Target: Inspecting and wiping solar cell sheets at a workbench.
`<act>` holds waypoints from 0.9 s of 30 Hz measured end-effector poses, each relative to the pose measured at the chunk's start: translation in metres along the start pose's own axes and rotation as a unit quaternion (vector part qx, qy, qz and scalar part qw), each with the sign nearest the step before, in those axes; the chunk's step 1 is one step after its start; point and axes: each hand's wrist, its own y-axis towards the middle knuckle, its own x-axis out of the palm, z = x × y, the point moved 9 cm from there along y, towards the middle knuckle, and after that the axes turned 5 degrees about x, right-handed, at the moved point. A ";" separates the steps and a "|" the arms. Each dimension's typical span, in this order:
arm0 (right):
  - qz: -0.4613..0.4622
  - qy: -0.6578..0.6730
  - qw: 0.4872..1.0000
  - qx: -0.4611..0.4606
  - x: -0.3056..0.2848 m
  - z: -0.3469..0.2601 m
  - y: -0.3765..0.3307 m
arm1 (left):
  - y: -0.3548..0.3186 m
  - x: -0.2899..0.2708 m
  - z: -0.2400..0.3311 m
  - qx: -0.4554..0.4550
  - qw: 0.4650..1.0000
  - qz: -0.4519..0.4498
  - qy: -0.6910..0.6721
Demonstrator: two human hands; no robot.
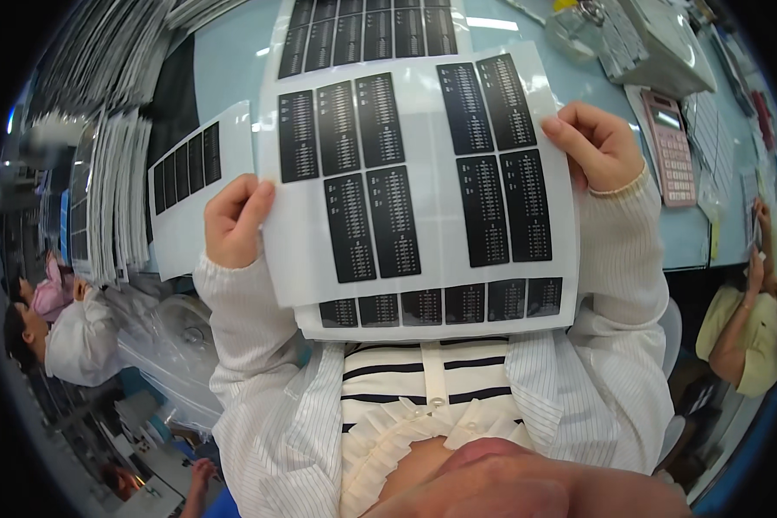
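Held up in front of the chest: a white label sheet (419, 186) carrying rows of tall black rectangular stickers with fine pale print, some spots already bare. Behind it and touching, a second sheet (440, 315), its lower strip of smaller black labels showing below the first one's bottom edge.

Left hand (233, 220) closed on the left edge of the front sheet, thumb lying over the face, fingers curled behind. Right hand (597, 145) closed on the upper right edge, thumb on the front, knuckles bent, fingers wrapped round the back. Both wrists in white pinstriped sleeves.

Beyond the sheets, flat on the pale blue table (233, 65): another sheet of black labels (367, 30) at the top centre, partly covered by the held one, and a smaller sheet (194, 186) with a short row of black labels just left of the left hand. Further left, a fanned stack of more sheets (112, 198), standing on edge.

To the right, well apart from the right hand, a pink calculator (672, 147) on the table, with a light grey machine (660, 43) above it.

At the far right edge, another person (747, 324) in a yellow top; at the far left, a person in white (78, 337).
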 end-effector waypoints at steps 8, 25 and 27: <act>0.010 0.036 0.999 -0.005 -0.005 -0.005 -0.005 | -0.006 -0.016 -0.003 -0.027 0.990 0.049 -0.128; 0.008 -0.011 1.000 -0.014 -0.006 -0.005 -0.005 | -0.009 -0.023 -0.021 -0.056 0.980 0.097 -0.164; 0.005 -0.012 1.000 -0.018 -0.005 -0.005 -0.005 | -0.007 -0.017 -0.019 -0.055 0.976 0.066 -0.199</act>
